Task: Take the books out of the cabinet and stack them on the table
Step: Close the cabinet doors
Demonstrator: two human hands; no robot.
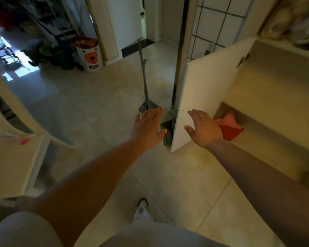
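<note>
A low cream cabinet stands at the right with its door [209, 90] swung open toward me. Inside, on a lower shelf, lies something red and pink [229, 124], partly hidden by my right hand; I cannot tell if it is a book. My right hand [202, 128] reaches toward the opening with fingers straight, holding nothing, in front of the door's inner face. My left hand [148, 126] hovers just left of the door's edge, fingers spread and empty. A pale table edge [14, 157] shows at the lower left.
A grey dustpan with a long handle [146, 102] leans by the door frame behind the cabinet door. A white toy bin with a bear face [90, 55] and potted plants stand at the far left. Tiled floor lies underfoot; my shoe [141, 208] is below.
</note>
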